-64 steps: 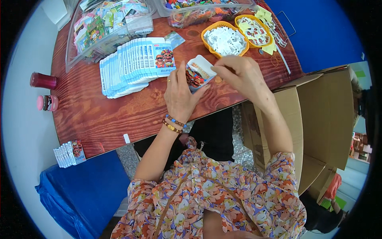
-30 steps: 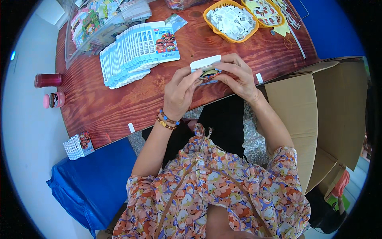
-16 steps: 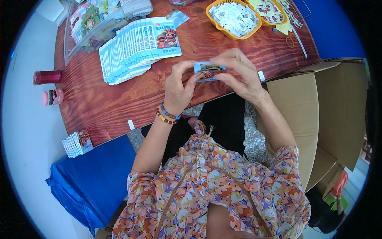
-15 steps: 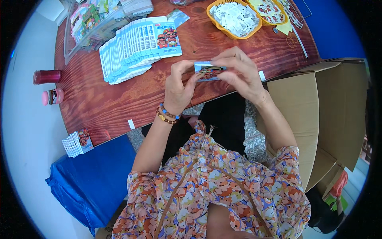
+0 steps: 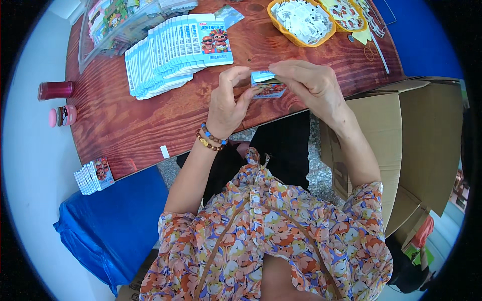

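- The small box (image 5: 273, 92), blue and white with a coloured print, is between the two hands, above the near edge of the worktop (image 5: 170, 120), right of its middle; whether it touches the surface cannot be told.
- The left hand (image 5: 227, 103) has its grip pinching the box's left end, thumb on the near side, fingers behind. The box lies just to the right of this grip.
- The right hand (image 5: 316, 85) comes in from the right, fingers long and close together, tips at the right end of the raised pale-blue flap (image 5: 262, 76). The box lies left of and slightly below these fingertips; whether this grip pinches the flap or only rests against it cannot be told.
- The box's visible width runs left to right, from one hand toward the other; its full length is foreshortened. The left hand has the firmer contact, while the right is at the flap.
- Fanned blue-and-white cartons (image 5: 170, 55) lie beyond the left hand, toward the worktop's far left corner; a yellow basket (image 5: 296, 42) of white slips stands near the far edge, beyond the right hand.
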